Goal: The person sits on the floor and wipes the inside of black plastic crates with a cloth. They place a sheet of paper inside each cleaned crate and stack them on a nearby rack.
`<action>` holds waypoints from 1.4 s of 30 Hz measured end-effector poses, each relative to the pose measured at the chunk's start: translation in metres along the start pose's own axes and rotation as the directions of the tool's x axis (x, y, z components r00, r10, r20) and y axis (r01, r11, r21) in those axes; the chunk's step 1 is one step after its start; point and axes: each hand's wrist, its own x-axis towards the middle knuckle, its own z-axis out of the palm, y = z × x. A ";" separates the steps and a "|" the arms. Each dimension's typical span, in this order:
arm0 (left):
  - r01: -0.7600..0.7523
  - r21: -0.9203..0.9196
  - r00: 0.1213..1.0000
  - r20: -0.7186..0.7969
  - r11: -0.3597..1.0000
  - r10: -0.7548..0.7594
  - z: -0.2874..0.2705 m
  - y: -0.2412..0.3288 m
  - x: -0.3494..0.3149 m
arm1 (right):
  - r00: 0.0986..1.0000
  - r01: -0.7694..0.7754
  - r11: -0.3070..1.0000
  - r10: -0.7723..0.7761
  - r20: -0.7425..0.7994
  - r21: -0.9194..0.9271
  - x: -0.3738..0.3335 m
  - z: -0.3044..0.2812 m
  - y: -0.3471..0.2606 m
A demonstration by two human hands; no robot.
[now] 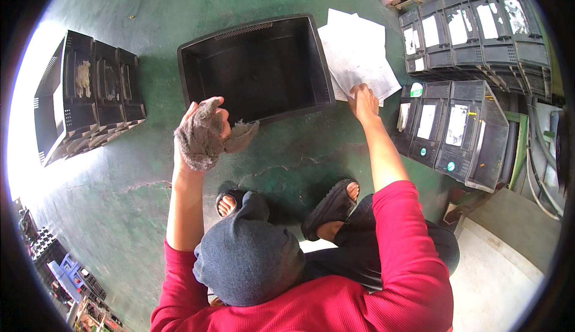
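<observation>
A fuzzy grey-brown rag (203, 137) is bunched in my left hand (224, 123), whose fingers wrap round it; a loose end hangs off to the right. That hand is at the near left corner of a black plastic crate (257, 116), which stands open side up on the floor and has nothing visible inside. Right of the crate lie overlapping white paper sheets (354, 44). At their near edge my right hand (364, 101) is closed, fingertips pinching the paper; how many sheets it grips I cannot tell.
Black crates (99, 89) are stacked at the left. More black crates with white labels (473, 26) stand in two groups at the right, beside green metal framing and cables (536, 158). A pale flat panel (497, 272) is at the lower right. The green floor (287, 158) is cracked.
</observation>
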 end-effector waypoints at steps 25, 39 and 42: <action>-0.128 -0.017 0.956 -0.269 0.992 0.119 -0.036 0.029 -0.083 | 0.606 0.295 0.571 -0.731 0.312 0.766 0.064 -0.266 -0.208; -0.250 0.014 0.825 -0.520 0.968 0.220 -0.068 0.028 -0.146 | 0.754 0.555 0.783 -0.616 -0.227 -0.281 0.105 -0.114 -0.251; -0.234 -0.117 0.894 -0.416 0.965 0.166 -0.074 0.024 -0.137 | 0.879 0.463 0.874 -0.431 0.206 -0.146 0.052 -0.050 -0.271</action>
